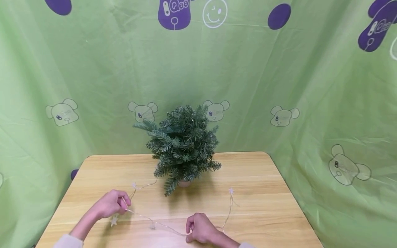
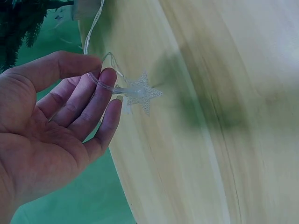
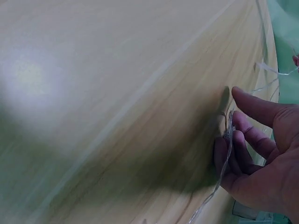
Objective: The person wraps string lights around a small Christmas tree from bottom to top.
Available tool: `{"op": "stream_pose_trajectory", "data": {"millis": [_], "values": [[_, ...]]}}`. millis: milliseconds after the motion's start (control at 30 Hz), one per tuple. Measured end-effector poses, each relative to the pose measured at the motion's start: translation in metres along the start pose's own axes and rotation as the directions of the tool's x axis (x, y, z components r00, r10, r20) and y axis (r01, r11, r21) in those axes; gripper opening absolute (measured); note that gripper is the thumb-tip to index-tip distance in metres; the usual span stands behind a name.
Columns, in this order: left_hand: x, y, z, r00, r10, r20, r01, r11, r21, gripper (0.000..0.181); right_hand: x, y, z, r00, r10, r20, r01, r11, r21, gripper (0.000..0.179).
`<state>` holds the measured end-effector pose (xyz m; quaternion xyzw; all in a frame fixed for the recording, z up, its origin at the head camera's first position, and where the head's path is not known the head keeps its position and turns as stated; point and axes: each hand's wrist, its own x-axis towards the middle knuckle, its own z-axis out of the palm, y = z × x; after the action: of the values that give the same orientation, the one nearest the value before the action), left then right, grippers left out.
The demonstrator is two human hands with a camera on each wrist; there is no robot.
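A string of star lights point(image 1: 167, 226) on a clear wire runs between both hands, low over the table. My left hand point(image 1: 112, 204) pinches the wire between thumb and index finger. From that grip a clear plastic star point(image 2: 144, 93) hangs just past the fingertips. On the other side my right hand point(image 1: 202, 228) holds the wire in curled fingers; in the right wrist view the twisted wire point(image 3: 219, 179) lies against the fingers, with the thumb apart from them. A small artificial fir tree point(image 1: 184, 144) stands behind the hands, its base mostly hidden by branches.
The wooden table point(image 1: 263, 206) has rounded back corners. Another star point(image 1: 231, 190) of the string lies to the right, and one more point(image 1: 134, 185) near the tree's left side. A green printed curtain point(image 1: 242, 69) hangs behind and along both sides.
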<state>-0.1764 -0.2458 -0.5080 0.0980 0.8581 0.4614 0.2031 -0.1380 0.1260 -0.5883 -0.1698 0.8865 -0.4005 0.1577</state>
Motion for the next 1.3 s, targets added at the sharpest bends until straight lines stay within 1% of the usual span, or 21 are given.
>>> {"op": "stream_pose_trajectory", "data": {"millis": [233,400,467,600,700,833,900,1033,1133,1300], "values": [[0.002,0.006,-0.007,0.999,0.05,0.004,-0.05,0.999,-0.018,0.026,-0.003,-0.003,0.0,0.999,-0.03,-0.013,0.029,0.998,-0.056,0.021],[0.003,0.015,-0.009,0.997,0.074,0.009,-0.074,0.997,0.001,0.027,-0.003,-0.004,-0.01,0.999,-0.031,0.007,0.031,0.999,-0.012,0.017],[0.003,0.019,-0.01,0.996,0.083,0.015,-0.083,0.996,0.011,0.026,-0.002,-0.006,-0.019,0.999,-0.038,0.007,0.038,0.999,0.005,0.017],[0.003,0.024,-0.012,0.994,0.103,0.023,-0.103,0.994,0.02,0.025,0.001,-0.011,-0.04,0.998,-0.063,-0.016,0.063,0.998,0.0,0.02],[0.003,0.026,-0.013,0.993,0.111,0.036,-0.111,0.994,0.007,0.023,0.002,-0.015,-0.057,0.999,-0.044,-0.016,0.045,0.999,0.021,0.022],[0.002,0.028,-0.015,0.99,0.124,0.063,-0.122,0.992,-0.025,0.02,0.001,-0.019,-0.079,1.0,0.0,0.006,-0.001,0.997,0.081,0.025],[0.001,0.03,-0.015,0.988,0.132,0.075,-0.13,0.991,-0.025,0.019,-0.001,-0.02,-0.09,1.0,0.02,0.016,-0.021,0.994,0.111,0.029],[0.0,0.035,-0.015,0.984,0.148,0.098,-0.15,0.989,0.012,0.019,-0.002,-0.022,-0.111,0.998,0.051,0.025,-0.054,0.991,0.125,0.018],[0.0,0.04,-0.015,0.979,0.163,0.12,-0.167,0.985,0.031,0.017,-0.003,-0.025,-0.124,0.998,0.051,0.031,-0.054,0.992,0.112,0.015],[0.001,0.048,-0.015,0.966,0.198,0.166,-0.204,0.979,0.02,0.011,-0.008,-0.034,-0.146,0.996,0.068,0.057,-0.075,0.989,0.128,0.011]]}}
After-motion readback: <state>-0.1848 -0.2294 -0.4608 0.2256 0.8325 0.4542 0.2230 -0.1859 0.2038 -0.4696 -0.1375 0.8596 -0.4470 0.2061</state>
